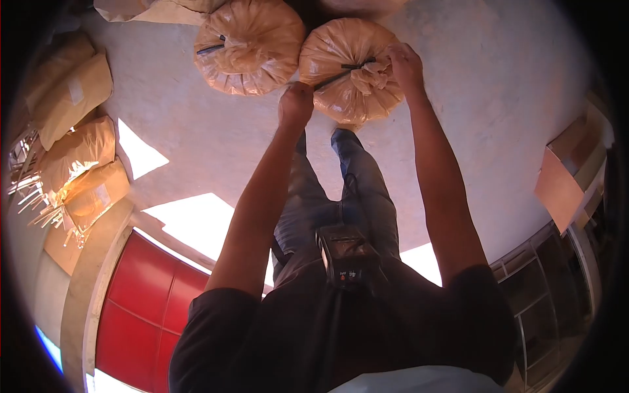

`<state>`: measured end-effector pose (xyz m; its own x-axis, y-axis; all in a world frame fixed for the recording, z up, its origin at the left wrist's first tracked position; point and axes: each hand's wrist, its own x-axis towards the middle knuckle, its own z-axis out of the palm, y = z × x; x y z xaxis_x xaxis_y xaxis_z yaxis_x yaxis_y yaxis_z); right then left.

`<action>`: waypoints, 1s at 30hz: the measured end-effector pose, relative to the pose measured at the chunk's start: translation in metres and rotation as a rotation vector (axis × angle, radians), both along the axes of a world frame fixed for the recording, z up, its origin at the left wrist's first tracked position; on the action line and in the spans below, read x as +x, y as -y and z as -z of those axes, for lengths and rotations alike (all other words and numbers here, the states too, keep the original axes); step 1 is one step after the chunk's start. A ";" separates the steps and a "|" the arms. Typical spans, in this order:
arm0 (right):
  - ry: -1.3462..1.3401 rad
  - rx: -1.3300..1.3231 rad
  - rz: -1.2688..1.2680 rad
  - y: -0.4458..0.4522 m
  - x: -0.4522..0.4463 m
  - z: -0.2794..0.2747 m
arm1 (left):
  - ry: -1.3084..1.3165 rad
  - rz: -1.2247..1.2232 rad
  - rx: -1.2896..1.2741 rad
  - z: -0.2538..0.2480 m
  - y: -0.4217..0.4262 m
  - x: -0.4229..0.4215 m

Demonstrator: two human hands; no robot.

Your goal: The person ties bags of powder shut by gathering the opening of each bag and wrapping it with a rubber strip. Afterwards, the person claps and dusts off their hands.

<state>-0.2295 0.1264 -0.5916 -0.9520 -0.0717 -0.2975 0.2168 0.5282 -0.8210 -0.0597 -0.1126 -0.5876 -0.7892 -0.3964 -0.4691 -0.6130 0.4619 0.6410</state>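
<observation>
Tied bag (327, 49) sits on the floor (498, 105), well in from the floor's L edge, butted against a 2nd bag (252, 49); both stand tied end up, prob. for easy reach. L hand (297, 102) is curled tight w/ the end of the black tie (331, 80), prob. keeping it taut. R hand (407, 64) is half-curled on the bag's R side, maybe to steady it; can't tell if it's gripping.

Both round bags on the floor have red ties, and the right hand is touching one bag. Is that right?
Not quite: the ties are black, as the head view shows. Both round bags are on the floor, and the right hand is touching one.
</observation>
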 end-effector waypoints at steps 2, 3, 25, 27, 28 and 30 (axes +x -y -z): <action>0.019 0.097 0.320 -0.016 0.012 -0.034 | 0.067 -0.090 -0.014 0.003 0.027 0.042; 0.057 0.196 0.431 -0.028 0.018 -0.037 | 0.150 -0.111 -0.046 0.004 0.042 0.066; 0.524 0.138 -0.141 -0.166 0.116 0.034 | 0.181 -0.338 -0.009 -0.076 0.069 0.118; 0.572 0.146 -0.068 -0.189 0.143 0.013 | 0.173 -0.330 -0.021 -0.099 0.089 0.057; 0.597 0.200 -0.081 -0.208 0.159 0.019 | 0.144 -0.339 -0.017 -0.099 0.095 0.038; 0.538 0.387 -0.194 -0.237 0.193 0.019 | 0.034 -0.256 -0.154 -0.106 0.119 -0.011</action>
